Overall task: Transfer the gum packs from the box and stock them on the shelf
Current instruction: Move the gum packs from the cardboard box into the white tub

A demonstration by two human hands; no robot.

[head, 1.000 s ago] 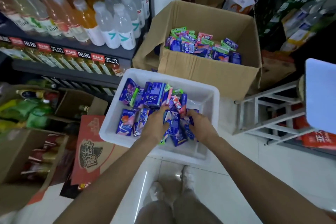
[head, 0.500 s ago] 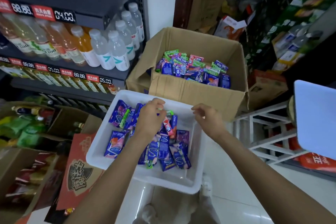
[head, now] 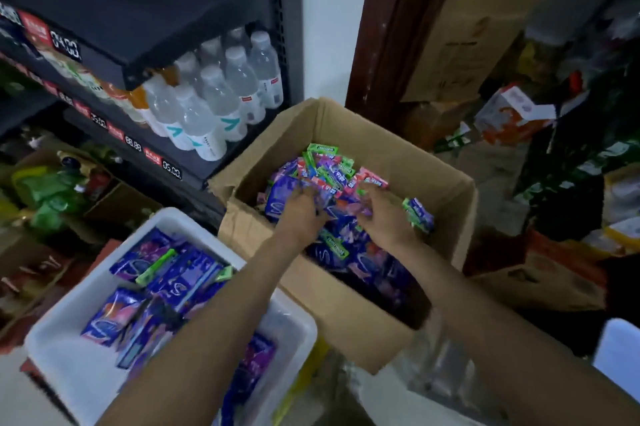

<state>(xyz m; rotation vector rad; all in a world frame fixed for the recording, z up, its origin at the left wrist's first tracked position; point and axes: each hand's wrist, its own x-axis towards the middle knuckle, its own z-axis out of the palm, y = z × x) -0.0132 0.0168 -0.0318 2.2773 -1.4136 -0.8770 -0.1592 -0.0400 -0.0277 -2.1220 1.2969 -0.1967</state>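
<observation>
Cramped store corner, stuff piled everywhere on the floor. Only the head view to go on. On the left, a dark shelf (head: 194, 45) with price tags holds water bottles (head: 221, 103) and a few orange drinks. Just right of it sits an open cardboard box (head: 349, 318) full of gum packs (head: 332, 169), green, pink and purple ones. Both hands are down in that box: the left hand (head: 301, 211) is curled around a bunch of packs, and the right hand (head: 384, 218) is curled onto the pile beside it too, fingers pretty blurry. Nearer and to the left, a white bin (head: 62, 353) holds more purple packs, touching the box's near corner.
</observation>
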